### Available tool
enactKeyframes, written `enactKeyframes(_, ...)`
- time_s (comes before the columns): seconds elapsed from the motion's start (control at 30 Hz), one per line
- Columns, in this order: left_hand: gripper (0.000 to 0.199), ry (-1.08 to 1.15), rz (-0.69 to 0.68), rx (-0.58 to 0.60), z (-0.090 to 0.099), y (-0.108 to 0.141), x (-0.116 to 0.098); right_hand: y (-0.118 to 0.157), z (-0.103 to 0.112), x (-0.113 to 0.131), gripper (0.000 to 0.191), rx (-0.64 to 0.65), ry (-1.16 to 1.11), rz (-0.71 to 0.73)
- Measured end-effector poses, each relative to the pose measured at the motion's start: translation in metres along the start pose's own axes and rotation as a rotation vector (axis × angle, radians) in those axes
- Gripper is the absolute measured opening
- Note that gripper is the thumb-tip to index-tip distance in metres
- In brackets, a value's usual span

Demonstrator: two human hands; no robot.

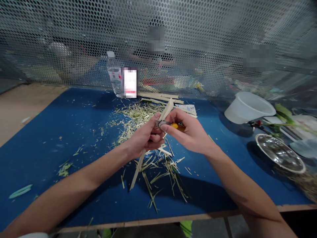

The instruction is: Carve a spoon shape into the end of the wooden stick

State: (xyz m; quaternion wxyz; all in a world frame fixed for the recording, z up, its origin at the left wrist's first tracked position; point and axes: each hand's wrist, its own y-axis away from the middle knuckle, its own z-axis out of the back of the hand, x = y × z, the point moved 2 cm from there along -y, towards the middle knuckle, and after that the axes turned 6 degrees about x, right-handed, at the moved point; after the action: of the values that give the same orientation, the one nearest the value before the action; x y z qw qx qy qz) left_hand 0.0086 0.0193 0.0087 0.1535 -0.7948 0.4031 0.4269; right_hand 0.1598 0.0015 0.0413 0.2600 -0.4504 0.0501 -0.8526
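Observation:
My left hand (151,135) is closed around a long pale plant strip (138,170). The strip slants from below the fist up past the fingertips, its upper end widening. In my right hand (189,130) is a small metal-bladed tool with an orange-yellow handle (178,127); its exact kind is partly hidden by the fingers. The metal part touches the strip at my left thumb. Under and beyond both hands lies a loose heap of thin pale shavings (138,114).
A water bottle (114,76) and a blurred-out upright phone-like screen (130,82) stand at the back against a perforated metal screen (86,39). Uncut strips (160,96) lie there too. On the right are a white plastic tub (237,110) and a steel bowl (279,152).

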Motion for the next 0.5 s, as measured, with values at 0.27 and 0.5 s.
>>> enactKeyframes(0.27, 0.060, -0.025, -0.012, 0.050, -0.0028, 0.0005, -0.0064, -0.0015, 0.0067, 0.0017, 0.020, 0.016, 0.097, 0.091)
enactKeyframes(0.5, 0.062, 0.026, 0.025, -0.071, -0.0075, 0.0015, -0.0076, -0.0015, -0.0010, -0.0030, 0.023, 0.005, -0.103, -0.008)
